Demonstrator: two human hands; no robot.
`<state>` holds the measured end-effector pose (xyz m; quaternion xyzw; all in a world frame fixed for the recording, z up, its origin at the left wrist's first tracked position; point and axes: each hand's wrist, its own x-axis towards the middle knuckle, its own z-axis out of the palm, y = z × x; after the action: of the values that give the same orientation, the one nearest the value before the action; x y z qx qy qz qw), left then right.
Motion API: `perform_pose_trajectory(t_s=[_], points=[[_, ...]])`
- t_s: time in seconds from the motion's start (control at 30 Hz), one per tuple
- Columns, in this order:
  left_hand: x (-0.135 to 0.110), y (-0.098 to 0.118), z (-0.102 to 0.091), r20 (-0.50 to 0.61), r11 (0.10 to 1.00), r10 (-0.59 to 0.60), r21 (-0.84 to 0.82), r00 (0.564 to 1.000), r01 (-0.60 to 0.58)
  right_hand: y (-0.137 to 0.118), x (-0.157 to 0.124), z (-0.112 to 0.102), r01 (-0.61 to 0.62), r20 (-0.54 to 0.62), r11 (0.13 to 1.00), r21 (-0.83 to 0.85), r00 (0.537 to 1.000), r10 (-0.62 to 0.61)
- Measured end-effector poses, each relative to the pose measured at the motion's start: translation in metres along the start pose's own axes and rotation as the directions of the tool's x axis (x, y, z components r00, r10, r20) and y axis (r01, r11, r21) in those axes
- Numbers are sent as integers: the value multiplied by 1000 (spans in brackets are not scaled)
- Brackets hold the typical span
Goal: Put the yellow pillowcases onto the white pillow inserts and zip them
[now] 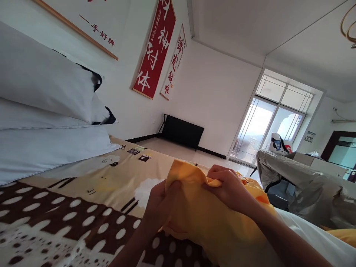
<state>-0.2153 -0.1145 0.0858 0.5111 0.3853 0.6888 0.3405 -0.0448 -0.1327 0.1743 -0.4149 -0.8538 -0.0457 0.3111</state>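
Observation:
A yellow cloth (pixel 219 222) hangs bunched between my two hands, its upper edge raised above the bed. My left hand (pixel 160 204) is closed on the cloth's left edge, thumb pressed against the fabric. Further right, my right hand (pixel 229 185) pinches the same upper edge in a fold. Orange patches show on the cloth near the right wrist. Whether it is a garment or a cover, I cannot tell. Beneath it lies a patterned blanket (pixel 102 181) with sheep figures and a brown band of white dots.
White pillows (pixel 50 107) are stacked at the left against the wall. A black folded panel (pixel 182 132) leans at the far wall. On the right stand a plastic-covered table (pixel 308 185) with a bag (pixel 279 144), a dark chair (pixel 280 193) and glass doors (pixel 254 126).

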Motion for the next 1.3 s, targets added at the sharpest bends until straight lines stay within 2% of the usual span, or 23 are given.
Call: perform_pose_trajectory(t_s=[0.07,0.13,0.2,0.27,0.37,0.47,0.53,0.63,0.73,0.8,0.93,1.1,1.17,1.3], points=[[3,-4,-1,24,997,56,48,998,-58,2,3,-3,5,6,999,33,1000,-5],[9,-9,-4,64,978,159,126,985,-166,5,5,-4,-19,13,999,40,1000,19],[14,-13,-7,117,937,262,206,958,-281,9,7,-4,-85,10,996,40,996,85],[19,-15,-11,195,896,316,260,928,-360,13,9,-4,-170,22,984,60,985,169],[21,-11,-15,348,872,276,302,896,-385,20,13,-4,-244,40,965,99,970,241],[20,-4,-17,449,870,198,328,871,-367,23,15,-4,-234,27,966,114,972,232],[17,0,-18,420,883,198,315,886,-347,22,15,-3,-238,42,963,126,971,234],[12,4,-18,308,937,182,235,934,-260,16,13,1,-241,59,963,118,970,235],[4,8,-17,195,973,85,196,977,-124,9,11,8,-150,18,983,102,989,149],[-1,12,-15,177,976,66,192,982,-100,5,9,13,-66,-17,991,117,997,69],[-10,17,-11,206,955,167,210,964,-210,0,6,20,18,-48,989,145,999,-11],[-7,6,-12,163,891,324,278,932,-358,-1,2,22,58,-45,993,106,998,-54],[-2,2,-15,124,889,336,286,933,-358,-1,1,19,53,-6,996,78,999,-53],[13,-4,-20,0,930,291,232,957,-283,4,-2,6,-14,83,1000,-25,996,16]])
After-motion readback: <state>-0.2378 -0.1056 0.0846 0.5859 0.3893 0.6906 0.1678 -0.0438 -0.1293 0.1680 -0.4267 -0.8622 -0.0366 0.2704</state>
